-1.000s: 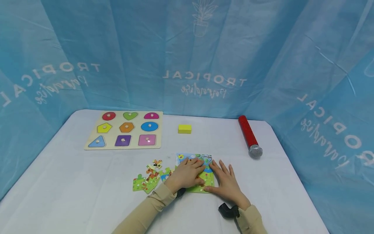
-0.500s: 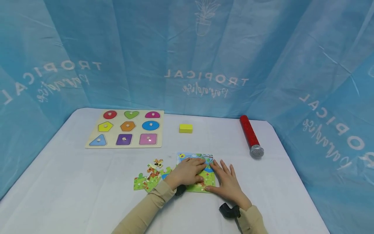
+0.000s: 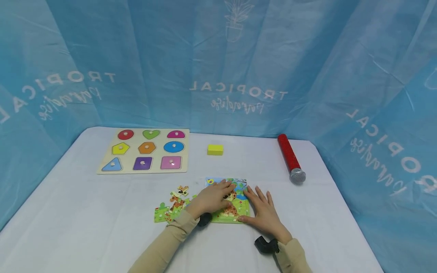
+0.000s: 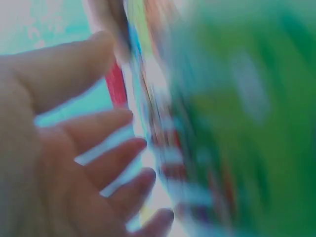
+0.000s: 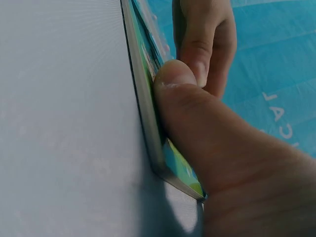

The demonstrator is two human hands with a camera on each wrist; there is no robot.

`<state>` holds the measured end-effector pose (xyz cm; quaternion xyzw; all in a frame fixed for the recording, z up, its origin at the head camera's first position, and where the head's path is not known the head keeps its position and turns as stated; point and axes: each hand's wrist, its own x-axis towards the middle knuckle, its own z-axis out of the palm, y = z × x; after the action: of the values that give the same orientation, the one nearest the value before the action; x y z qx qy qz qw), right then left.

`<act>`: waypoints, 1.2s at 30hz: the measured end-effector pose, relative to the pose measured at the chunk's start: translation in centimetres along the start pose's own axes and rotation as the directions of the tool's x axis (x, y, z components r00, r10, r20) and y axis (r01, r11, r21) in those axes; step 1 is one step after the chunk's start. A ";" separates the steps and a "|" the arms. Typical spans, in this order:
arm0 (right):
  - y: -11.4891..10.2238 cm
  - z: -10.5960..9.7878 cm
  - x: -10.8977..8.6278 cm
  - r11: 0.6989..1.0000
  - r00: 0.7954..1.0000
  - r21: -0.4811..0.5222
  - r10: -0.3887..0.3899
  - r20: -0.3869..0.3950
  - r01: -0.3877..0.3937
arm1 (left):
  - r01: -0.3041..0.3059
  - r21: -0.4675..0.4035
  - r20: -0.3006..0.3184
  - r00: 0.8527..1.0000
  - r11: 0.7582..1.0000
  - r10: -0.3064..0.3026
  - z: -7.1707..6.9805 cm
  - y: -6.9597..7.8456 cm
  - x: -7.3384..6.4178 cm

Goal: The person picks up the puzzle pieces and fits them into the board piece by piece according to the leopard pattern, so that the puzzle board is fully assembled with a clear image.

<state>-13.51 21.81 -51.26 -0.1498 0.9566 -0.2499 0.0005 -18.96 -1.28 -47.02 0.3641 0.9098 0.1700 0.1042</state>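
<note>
A square jigsaw puzzle (image 3: 244,210) with a spotted animal on green grass lies flat on the white table. My left hand (image 3: 212,198) is over its left part, fingers extended and apart, hiding some of the picture. In the left wrist view the fingers of my left hand (image 4: 94,153) hold nothing, close to the blurred puzzle surface. My right hand (image 3: 264,213) rests spread at the puzzle's right edge. Its thumb (image 5: 173,81) presses on the puzzle's border in the right wrist view. Loose jigsaw pieces (image 3: 176,203) lie left of the puzzle, partly behind my left hand.
At the back left lies a wooden shape board (image 3: 158,151) with knobbed, coloured shapes. A yellow block (image 3: 215,150) stands behind the puzzle. To the right is a red microphone (image 3: 289,153). Blue printed curtains (image 3: 239,64) enclose the back and sides of the table.
My left hand has slid left across the puzzle, uncovering more of the spotted animal and covering some loose pieces. The right hand stays at the puzzle's right edge.
</note>
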 end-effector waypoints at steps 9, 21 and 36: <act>-0.2 0.0 0.0 1.000 1.000 -0.018 0.018 -0.009 -0.019 | 0.230 -0.154 -0.180 0.950 0.961 -0.257 -3.3 -4.8 -6.0; -0.3 0.2 -0.1 1.000 1.000 0.006 0.030 -0.008 -0.030 | 0.277 -0.118 -0.223 0.928 0.953 -0.298 -3.4 -8.4 -10.9; -0.5 0.5 0.0 1.000 0.999 -0.016 0.010 -0.037 -0.011 | 0.354 -0.071 -0.174 0.916 0.933 -0.361 -4.3 -8.9 -11.7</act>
<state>-13.34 21.16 -51.40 -0.1400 0.9592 -0.2450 -0.0171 -17.58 -16.45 -45.69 0.1725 0.9633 0.1981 0.0558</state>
